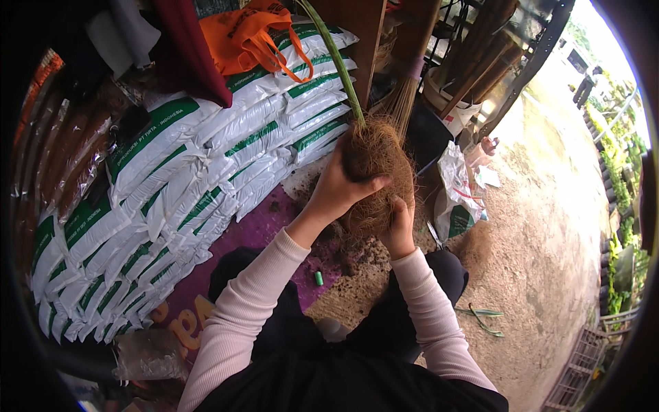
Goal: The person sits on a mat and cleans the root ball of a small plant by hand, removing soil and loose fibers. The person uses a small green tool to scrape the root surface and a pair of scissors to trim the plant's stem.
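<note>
Between my hands I hold a plant's root ball point(377, 152), a shaggy mass of brown fibres. One long green stalk point(333, 55) rises from its top and leans to the left. My left hand point(336, 184) wraps the left side, with its thumb laid across the front. Against the lower right side, my right hand point(399, 230) grips with its thumb up and its fingers mostly hidden behind the fibres. Dark crumbs of soil point(351, 259) lie on the ground below, along with a small green cylinder point(318, 277).
White and green filled bags point(226, 154) are stacked at the left, topped by an orange tote bag point(250, 38). A purple printed sheet point(250, 230) covers the ground beside them. To the right are a crumpled white bag point(456, 189), a knife-like blade point(434, 235) and cut green leaves point(486, 317).
</note>
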`<state>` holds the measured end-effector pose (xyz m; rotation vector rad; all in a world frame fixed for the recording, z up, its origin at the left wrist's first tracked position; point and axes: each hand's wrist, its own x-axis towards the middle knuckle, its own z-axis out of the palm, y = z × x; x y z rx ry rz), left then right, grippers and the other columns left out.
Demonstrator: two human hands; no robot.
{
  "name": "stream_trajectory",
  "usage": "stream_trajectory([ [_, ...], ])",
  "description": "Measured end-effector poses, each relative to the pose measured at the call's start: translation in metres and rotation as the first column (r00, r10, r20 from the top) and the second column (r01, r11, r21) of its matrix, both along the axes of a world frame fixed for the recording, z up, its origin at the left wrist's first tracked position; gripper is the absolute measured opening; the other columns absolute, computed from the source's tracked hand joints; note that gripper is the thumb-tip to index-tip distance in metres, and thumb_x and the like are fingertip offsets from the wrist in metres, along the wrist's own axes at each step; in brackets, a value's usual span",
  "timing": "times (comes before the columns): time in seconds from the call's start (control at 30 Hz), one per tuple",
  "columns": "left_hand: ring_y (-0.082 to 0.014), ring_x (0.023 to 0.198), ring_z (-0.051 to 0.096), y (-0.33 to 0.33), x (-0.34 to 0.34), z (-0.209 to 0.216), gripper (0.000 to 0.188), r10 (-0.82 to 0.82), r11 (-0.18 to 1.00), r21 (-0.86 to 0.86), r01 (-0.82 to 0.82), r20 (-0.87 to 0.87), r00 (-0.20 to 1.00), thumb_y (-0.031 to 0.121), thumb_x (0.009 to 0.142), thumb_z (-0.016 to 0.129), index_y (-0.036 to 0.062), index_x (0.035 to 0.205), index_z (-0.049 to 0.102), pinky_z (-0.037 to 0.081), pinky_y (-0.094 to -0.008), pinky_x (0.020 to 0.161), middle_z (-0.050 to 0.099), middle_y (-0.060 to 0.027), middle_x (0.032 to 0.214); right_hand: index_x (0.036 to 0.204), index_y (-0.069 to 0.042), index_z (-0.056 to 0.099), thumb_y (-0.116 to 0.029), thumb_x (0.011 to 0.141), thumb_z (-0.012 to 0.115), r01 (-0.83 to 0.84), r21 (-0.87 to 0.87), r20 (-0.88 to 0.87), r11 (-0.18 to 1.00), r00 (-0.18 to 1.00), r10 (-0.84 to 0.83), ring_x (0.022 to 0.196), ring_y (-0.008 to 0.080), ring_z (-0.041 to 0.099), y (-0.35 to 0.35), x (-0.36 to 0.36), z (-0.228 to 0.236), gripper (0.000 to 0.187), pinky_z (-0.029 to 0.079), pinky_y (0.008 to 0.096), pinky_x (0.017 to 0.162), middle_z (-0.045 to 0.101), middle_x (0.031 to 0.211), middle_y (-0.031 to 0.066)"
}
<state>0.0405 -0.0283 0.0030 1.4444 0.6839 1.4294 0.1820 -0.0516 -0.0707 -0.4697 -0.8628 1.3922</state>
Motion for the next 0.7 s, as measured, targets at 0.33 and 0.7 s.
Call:
stream_trajectory([
  [0.33,-0.0197,0.121,0.047,0.009,-0.013,0.010,0.061,0.078,0.988,-0.121,-0.092,-0.116,0.990,0.035,0.093,0.057,-0.0038,0.137,0.038,0.035,-0.0309,0.104,0.049,-0.0145,0.130,0.140,-0.010,0.037,-0.052,0.091,0.041,-0.189,-0.359,-0.244,0.914,0.964,0.104,0.122,0.0303,0.050,0.007,-0.001,-0.001,0.065,0.041,0.0455,0.103,0.047,0.138,0.0119],
  [0.7,-0.0172,0.119,0.042,0.013,-0.019,-0.009,0.048,0.425,0.819,-0.494,-0.290,0.184,0.886,0.039,0.093,0.048,0.0108,0.131,0.050,0.035,-0.0356,0.096,0.051,-0.0056,0.128,0.144,-0.013,0.032,-0.059,0.091,0.038,-0.455,0.035,-0.606,0.890,0.698,0.381,0.125,0.0297,0.047,0.015,-0.004,0.013,0.071,0.040,0.0466,0.103,0.044,0.140,0.0114],
])
